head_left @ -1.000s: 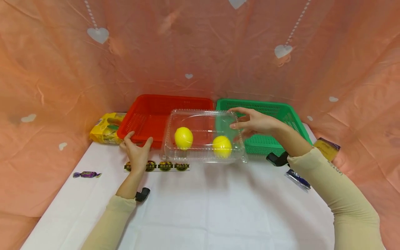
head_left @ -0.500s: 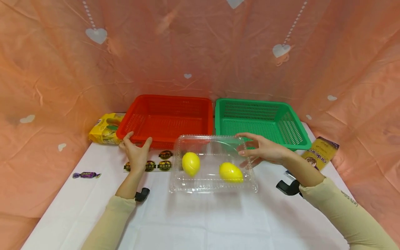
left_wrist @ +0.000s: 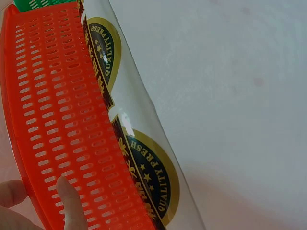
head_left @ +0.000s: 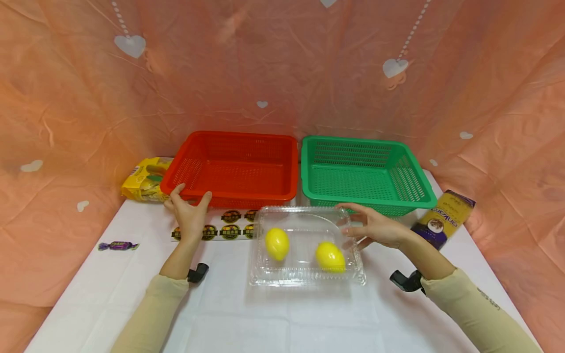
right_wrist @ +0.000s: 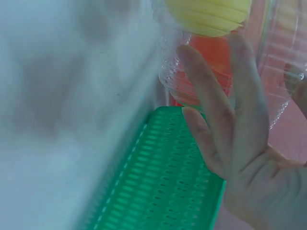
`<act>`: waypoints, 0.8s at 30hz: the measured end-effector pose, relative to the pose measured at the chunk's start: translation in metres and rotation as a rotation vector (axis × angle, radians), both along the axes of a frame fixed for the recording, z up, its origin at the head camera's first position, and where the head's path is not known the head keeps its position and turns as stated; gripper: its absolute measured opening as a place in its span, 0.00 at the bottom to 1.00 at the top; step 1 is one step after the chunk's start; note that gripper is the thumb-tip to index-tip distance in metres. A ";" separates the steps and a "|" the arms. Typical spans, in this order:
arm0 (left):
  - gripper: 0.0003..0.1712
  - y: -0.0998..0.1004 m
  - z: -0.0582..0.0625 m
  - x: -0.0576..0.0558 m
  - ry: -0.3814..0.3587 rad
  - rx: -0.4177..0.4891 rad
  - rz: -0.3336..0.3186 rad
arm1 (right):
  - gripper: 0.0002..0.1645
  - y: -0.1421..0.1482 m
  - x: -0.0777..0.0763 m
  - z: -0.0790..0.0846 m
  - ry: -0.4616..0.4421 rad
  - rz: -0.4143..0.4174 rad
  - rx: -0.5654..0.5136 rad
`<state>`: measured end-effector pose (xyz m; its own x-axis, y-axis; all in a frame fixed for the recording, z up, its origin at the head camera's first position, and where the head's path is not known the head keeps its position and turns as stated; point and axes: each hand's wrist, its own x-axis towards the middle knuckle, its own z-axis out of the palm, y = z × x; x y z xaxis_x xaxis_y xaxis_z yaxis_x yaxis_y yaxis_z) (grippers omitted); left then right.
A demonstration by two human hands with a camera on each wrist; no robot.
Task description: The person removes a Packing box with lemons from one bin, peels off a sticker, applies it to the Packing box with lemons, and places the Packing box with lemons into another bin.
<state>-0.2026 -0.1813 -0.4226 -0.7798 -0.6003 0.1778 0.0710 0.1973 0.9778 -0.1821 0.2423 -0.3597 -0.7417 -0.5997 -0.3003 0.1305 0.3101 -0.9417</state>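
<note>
My right hand (head_left: 379, 228) holds a clear plastic clamshell box (head_left: 303, 238) by its right side, thumb on one face and fingers reaching along another. Two yellow lemons (head_left: 277, 244) lie inside it, apart from each other. In the right wrist view one lemon (right_wrist: 208, 14) shows through the plastic just beyond the fingertips. I cannot tell whether the box touches the table. At the front left corner of the red basket (head_left: 229, 200), my left hand (head_left: 190, 213) grips the rim. Its thumb (left_wrist: 72, 206) lies against the slotted outer wall in the left wrist view.
A green basket (head_left: 368, 198) stands right of the red one. A strip of round fruit stickers (head_left: 230, 232) lies before the red basket. At the left are a yellow packet (head_left: 145, 184) and a purple wrapped candy (head_left: 118, 246); a gold and purple packet (head_left: 446, 218) sits right.
My right hand has brought the clear box toward me and down, from in front of the baskets to over the near table. The lemons tilted and shifted inside. My left hand has stayed at the red basket.
</note>
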 end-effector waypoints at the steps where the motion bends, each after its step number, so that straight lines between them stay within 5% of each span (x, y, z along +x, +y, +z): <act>1: 0.39 0.000 0.000 0.000 0.003 -0.001 0.001 | 0.45 0.000 0.000 -0.002 -0.002 -0.004 0.002; 24: 0.39 0.000 0.000 0.000 -0.008 -0.008 -0.002 | 0.45 0.006 -0.001 -0.022 -0.009 -0.024 -0.019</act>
<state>-0.2026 -0.1810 -0.4223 -0.7824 -0.5972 0.1767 0.0640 0.2052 0.9766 -0.1830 0.2479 -0.3818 -0.7532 -0.5876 -0.2956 0.1458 0.2891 -0.9461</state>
